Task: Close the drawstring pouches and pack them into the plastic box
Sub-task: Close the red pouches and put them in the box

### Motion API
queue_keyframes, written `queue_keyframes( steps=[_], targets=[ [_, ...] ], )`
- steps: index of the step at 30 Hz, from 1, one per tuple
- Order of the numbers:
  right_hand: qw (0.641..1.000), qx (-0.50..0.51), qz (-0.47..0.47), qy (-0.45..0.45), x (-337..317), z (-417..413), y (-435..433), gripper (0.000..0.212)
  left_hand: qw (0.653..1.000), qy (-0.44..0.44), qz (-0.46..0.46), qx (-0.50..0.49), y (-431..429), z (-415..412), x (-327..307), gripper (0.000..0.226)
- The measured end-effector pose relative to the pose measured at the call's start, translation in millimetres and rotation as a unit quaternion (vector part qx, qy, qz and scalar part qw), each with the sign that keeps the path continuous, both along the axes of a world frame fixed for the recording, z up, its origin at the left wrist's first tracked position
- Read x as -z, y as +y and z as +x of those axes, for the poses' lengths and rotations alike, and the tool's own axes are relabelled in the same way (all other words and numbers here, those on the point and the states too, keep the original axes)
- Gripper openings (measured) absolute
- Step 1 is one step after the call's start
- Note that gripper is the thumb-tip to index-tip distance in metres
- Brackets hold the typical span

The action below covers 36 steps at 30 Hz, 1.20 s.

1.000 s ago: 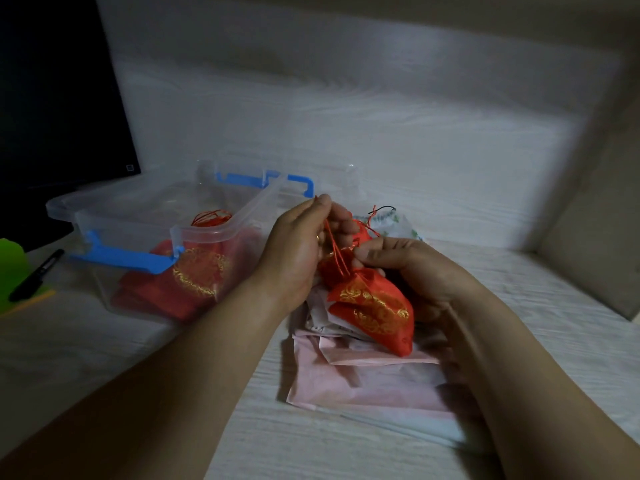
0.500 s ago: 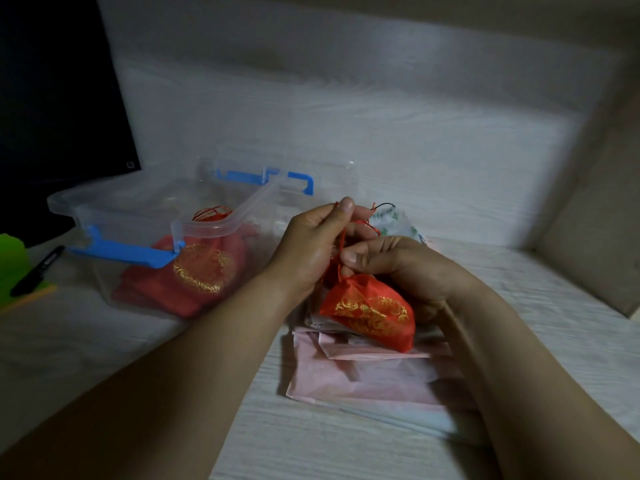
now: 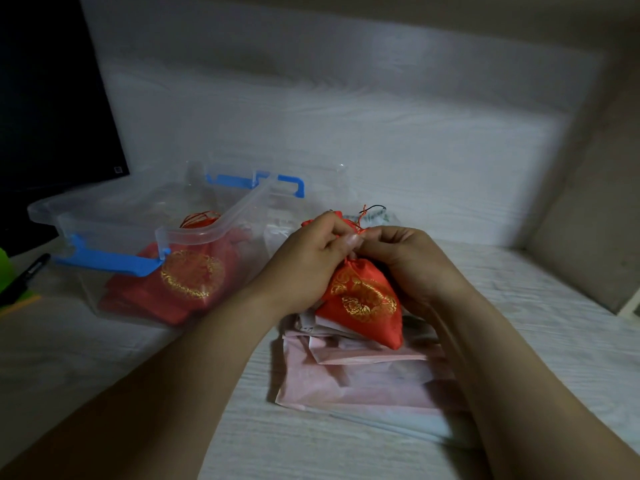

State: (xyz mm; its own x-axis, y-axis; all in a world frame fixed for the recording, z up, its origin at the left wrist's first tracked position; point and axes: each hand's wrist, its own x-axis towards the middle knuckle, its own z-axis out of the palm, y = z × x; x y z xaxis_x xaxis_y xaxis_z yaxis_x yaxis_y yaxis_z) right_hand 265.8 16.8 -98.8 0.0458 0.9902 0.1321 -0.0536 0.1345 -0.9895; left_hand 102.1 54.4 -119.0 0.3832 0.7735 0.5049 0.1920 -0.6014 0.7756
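A red drawstring pouch [image 3: 363, 303] with gold embroidery hangs between my hands, its neck gathered tight. My left hand [image 3: 308, 265] pinches the cord at the neck, and my right hand [image 3: 405, 258] pinches the red cord ends right beside it, fingertips nearly touching. Under the pouch lies a stack of pale pink and white pouches [image 3: 353, 379]. The clear plastic box [image 3: 114, 223] with blue latches stands to the left, holding red pouches [image 3: 183, 282] with gold patterns.
A patterned white pouch [image 3: 375, 216] with a dark cord lies behind my hands. At the far left are a black marker [image 3: 31, 268] on a green and orange object and a dark monitor [image 3: 52, 91]. A beige wall panel [image 3: 588, 230] closes the right side.
The pouch's neck has drawn shut. My hands have come together above it, the left dropping from its raised pull on the cord to the neck.
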Motion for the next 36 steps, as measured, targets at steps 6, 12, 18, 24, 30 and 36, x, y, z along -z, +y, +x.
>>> queue_keyframes(
  steps=[6, 12, 18, 24, 30, 36],
  targets=[
    [1.000, -0.005, 0.009, -0.022, 2, 3, 3, 0.009, 0.998, 0.042, -0.002, -0.038, 3, -7, -1, 0.022],
    [0.998, 0.007, 0.031, -0.045, 5, 3, 6, 0.017, 0.996, 0.035, -0.061, -0.049, 1, -8, -7, 0.023],
    [0.991, 0.031, 0.073, -0.105, 9, 3, 6, 0.008, 0.991, -0.012, -0.136, -0.006, -3, -9, -8, 0.030],
    [0.989, 0.041, 0.075, -0.119, 9, 4, 7, 0.009, 0.992, -0.030, -0.124, -0.006, -1, -9, -5, 0.013],
    [0.987, 0.035, 0.084, -0.132, 11, 5, 7, 0.008, 0.992, -0.047, -0.115, 0.008, 0, -7, -2, 0.009],
    [0.989, 0.001, 0.096, -0.110, 11, 7, 6, 0.025, 0.994, -0.049, -0.096, 0.028, 3, -8, 1, 0.012]
  ],
)
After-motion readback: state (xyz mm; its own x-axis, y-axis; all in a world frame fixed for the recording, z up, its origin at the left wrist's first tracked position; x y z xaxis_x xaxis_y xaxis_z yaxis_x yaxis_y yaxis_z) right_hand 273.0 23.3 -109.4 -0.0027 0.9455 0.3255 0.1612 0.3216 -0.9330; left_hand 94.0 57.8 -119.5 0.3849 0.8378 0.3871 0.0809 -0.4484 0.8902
